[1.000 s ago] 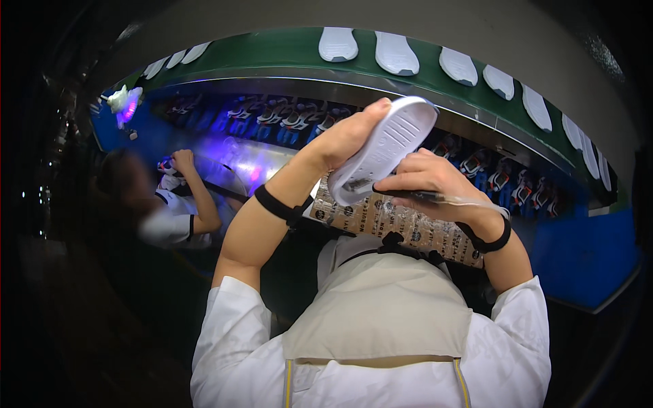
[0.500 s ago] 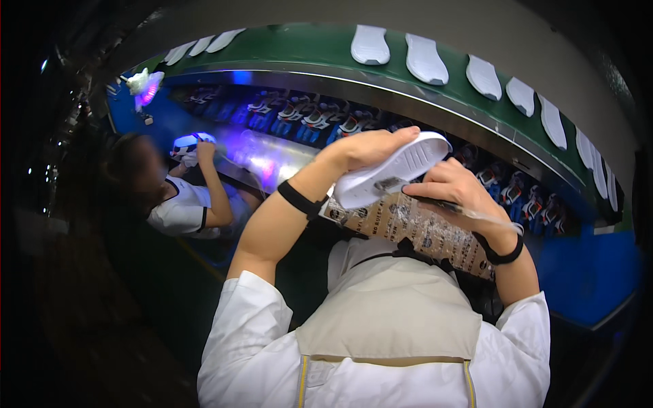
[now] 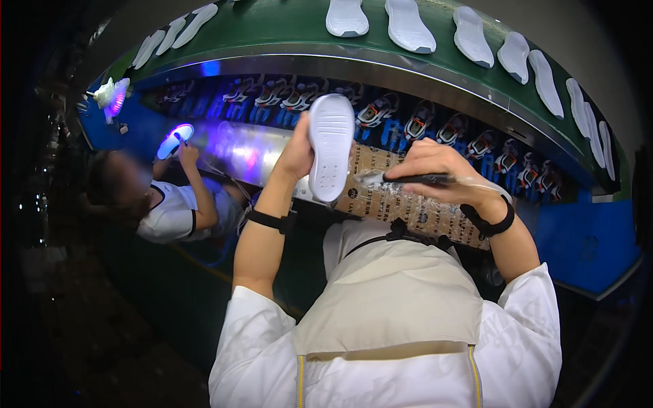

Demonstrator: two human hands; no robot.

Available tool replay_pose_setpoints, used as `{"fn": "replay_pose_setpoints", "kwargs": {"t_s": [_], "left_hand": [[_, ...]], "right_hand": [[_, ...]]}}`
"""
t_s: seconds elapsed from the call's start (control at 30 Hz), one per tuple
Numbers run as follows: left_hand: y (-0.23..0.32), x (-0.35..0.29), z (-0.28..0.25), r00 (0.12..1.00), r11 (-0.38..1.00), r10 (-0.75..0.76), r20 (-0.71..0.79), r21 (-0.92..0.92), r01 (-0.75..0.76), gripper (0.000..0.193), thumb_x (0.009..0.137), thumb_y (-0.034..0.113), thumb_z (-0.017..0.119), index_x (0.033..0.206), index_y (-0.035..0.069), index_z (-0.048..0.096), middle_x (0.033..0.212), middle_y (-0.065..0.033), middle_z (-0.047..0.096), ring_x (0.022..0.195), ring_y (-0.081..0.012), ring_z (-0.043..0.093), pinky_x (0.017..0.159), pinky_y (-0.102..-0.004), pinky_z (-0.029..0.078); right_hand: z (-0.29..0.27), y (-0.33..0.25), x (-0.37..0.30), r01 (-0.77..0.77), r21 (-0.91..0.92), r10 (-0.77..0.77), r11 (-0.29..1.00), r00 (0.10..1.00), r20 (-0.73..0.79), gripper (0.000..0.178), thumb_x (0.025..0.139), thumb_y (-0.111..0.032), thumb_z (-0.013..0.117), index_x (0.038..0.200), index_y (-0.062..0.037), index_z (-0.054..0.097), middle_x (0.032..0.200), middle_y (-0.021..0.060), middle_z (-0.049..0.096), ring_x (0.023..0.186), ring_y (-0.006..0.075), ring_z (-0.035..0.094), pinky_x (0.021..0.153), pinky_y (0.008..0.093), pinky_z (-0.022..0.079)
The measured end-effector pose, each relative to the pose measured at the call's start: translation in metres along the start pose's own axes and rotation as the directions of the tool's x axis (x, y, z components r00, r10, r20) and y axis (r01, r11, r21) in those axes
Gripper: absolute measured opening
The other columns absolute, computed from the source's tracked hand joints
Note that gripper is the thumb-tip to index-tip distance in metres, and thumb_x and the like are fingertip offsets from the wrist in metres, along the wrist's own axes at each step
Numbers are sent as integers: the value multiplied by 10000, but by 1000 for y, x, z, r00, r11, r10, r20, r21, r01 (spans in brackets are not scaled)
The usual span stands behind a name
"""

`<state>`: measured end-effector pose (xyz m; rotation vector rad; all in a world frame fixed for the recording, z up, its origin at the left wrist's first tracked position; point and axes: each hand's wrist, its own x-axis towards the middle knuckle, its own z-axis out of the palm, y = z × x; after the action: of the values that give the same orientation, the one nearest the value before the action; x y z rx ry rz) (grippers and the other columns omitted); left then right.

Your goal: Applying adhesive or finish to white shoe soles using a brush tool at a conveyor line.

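My left hand [image 3: 296,151] grips a white shoe sole [image 3: 332,146] by its left edge. The sole stands nearly upright in view, its grooved and dotted face showing. In my right hand [image 3: 442,170] is a slim black-handled brush [image 3: 425,179], its greyish tip pointing left toward the sole but apart from it. A clear tube trails from the handle's rear past my wrist. Beneath both hands lies a work surface covered in brown printed tape [image 3: 381,204].
Several white soles [image 3: 408,26] lie on a green conveyor belt [image 3: 286,34] across the top. Shoe uppers [image 3: 377,112] line a lower shelf below its metal edge. At left, another person [image 3: 180,204] holds a sole [image 3: 175,141] lit violet, near a metal plate [image 3: 255,155].
The sole has swung from a slant to nearly upright and shifted left. The brush has come off the sole and moved away to its right. My view has shifted somewhat.
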<state>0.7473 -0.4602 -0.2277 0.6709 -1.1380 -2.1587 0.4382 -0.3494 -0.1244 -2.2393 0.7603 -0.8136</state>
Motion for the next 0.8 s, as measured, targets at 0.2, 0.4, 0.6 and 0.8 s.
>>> {"fn": "replay_pose_setpoints", "kwargs": {"t_s": [0.2,0.4,0.6,0.8], "left_hand": [[-90,-69,-61,892,837,-351,-283,-522,164,1009,949,846,175,1596,89,340,1575,-281,399,1377,-573,433,1106,-780,283],[-211,-66,-84,891,475,-441,105,-816,331,840,1003,743,262,1510,110,480,1394,-281,567,1194,-504,605,890,-600,552],[-159,-16,26,974,659,-210,-91,-748,72,618,991,432,366,1440,37,524,1303,-242,639,1142,-422,666,900,-587,569],[-115,3,77,958,786,21,-286,-587,-193,598,1007,398,331,1420,12,528,1359,-180,626,1200,-322,643,1052,-483,509]], "right_hand": [[24,30,-27,-414,326,500,850,829,-251,254,818,-107,694,1038,-4,766,946,92,748,873,158,673,822,297,535],[65,45,-22,-508,497,656,704,733,-181,233,856,-156,690,1027,-12,758,851,22,695,762,88,576,700,266,482],[75,52,0,-610,404,725,682,638,-260,223,869,-174,677,1003,-8,739,815,60,707,762,124,632,724,305,512],[79,32,8,-282,-129,184,951,848,-497,214,861,-107,733,1057,-23,722,862,126,719,769,263,681,737,389,523]]}}
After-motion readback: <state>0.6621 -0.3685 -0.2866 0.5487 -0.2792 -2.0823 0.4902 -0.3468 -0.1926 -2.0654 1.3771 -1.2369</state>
